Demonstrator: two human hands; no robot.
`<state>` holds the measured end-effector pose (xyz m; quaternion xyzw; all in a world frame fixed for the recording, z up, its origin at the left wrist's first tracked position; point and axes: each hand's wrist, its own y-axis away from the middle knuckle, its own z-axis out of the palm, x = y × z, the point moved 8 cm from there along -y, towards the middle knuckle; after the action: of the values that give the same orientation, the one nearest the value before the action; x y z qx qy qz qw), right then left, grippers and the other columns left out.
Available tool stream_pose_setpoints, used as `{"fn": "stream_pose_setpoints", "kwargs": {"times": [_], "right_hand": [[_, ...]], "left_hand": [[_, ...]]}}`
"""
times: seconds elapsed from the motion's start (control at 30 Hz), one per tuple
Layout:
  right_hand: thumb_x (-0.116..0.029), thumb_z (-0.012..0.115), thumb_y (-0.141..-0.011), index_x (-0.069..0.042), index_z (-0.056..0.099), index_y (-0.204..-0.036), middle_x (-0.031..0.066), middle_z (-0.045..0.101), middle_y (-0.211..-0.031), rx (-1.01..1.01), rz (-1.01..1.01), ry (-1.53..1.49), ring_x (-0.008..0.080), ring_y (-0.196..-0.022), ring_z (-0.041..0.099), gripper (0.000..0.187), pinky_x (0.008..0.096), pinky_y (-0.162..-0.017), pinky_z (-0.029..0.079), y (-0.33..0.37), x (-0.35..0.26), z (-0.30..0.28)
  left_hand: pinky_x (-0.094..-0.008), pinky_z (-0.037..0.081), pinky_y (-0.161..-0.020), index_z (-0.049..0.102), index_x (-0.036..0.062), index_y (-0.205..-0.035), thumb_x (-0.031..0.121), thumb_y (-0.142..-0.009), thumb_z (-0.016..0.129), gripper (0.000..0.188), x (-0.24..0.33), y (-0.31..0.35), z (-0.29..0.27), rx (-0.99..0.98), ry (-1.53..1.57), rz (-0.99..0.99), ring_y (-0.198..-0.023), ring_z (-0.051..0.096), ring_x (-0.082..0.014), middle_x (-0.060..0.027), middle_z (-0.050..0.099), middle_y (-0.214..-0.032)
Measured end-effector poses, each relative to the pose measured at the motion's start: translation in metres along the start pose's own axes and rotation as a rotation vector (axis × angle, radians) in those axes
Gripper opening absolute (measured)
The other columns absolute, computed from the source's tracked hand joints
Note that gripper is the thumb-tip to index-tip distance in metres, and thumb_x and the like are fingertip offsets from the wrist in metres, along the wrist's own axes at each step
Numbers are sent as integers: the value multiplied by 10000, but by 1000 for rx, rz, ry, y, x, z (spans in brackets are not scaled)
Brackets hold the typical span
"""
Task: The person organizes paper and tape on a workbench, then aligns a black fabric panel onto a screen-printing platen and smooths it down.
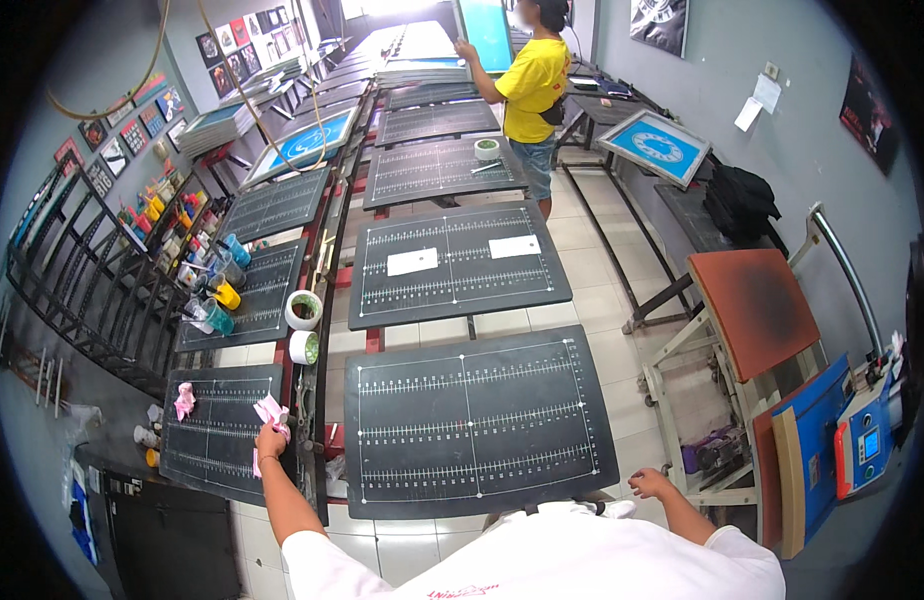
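My left hand (270, 441) is closed on a crumpled pink cloth (273, 411) at the right edge of the near-left black printing board (222, 425). Part of the cloth shows below the hand too. Another crumpled pink piece (185, 401) lies near that board's left edge. My right hand (650, 484) hangs empty by the near-right corner of the large black board (472, 455), fingers loosely bent and apart. That board has white ruled scales on it. Behind it, another ruled board (452, 285) carries two white pieces, a left one (412, 262) and a right one (514, 247).
Two tape rolls, one (303, 310) behind the other (304, 347), sit on the rail between the board rows. Cups (222, 292) crowd the left board. A person in yellow (538, 90) holds a blue screen frame (485, 40). At right stands a heat press (862, 440).
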<state>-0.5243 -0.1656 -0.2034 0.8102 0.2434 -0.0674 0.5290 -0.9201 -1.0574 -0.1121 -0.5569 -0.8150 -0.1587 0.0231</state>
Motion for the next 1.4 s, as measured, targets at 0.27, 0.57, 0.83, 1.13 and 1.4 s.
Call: {"fn": "stream_pose_setpoints", "kwargs": {"times": [0.27, 0.57, 0.83, 1.13, 1.4], "right_hand": [[-236, 615, -887, 17, 588, -1166, 148, 667, -1086, -92, 10, -160, 250, -876, 680, 378, 383, -730, 568, -11, 17, 40], [-221, 595, -893, 59, 576, -1198, 211, 641, -1138, -27, 163, -303, 311, -939, 675, 415, 418, -778, 572, 1, 88, 58], [-210, 602, -897, 59, 560, -1219, 189, 634, -1150, -50, 126, -344, 291, -949, 664, 422, 418, -803, 569, -7, 51, 59], [-205, 597, -897, 52, 560, -1216, 185, 628, -1159, -40, 133, -281, 290, -947, 662, 411, 423, -784, 573, -24, 39, 36], [-226, 593, -908, 30, 570, -1210, 170, 656, -1109, -37, 59, -242, 277, -870, 674, 397, 385, -673, 564, -42, 15, 26]], "left_hand": [[-408, 344, -1060, 547, -27, -1291, 456, -960, 279, 644, -80, -25, -15, -309, 355, -66, -1268, 491, -362, -267, 544, -1317], [-490, 389, -1019, 663, 2, -1112, 486, -966, 335, 602, 0, 42, 15, 90, 60, -153, -1149, 548, -442, -292, 610, -1158], [-577, 333, -1034, 467, 103, -1368, 622, -869, 503, 721, -13, 128, -18, 328, 60, -648, -1285, 392, -465, -347, 440, -1311], [-558, 382, -977, 503, 83, -1313, 582, -886, 495, 656, -26, 75, 3, 352, 205, -481, -1166, 500, -445, -268, 511, -1254], [-553, 417, -954, 482, 28, -1309, 476, -967, 399, 569, 65, 74, -69, 637, -57, -181, -1172, 486, -500, -256, 470, -1360]]}}
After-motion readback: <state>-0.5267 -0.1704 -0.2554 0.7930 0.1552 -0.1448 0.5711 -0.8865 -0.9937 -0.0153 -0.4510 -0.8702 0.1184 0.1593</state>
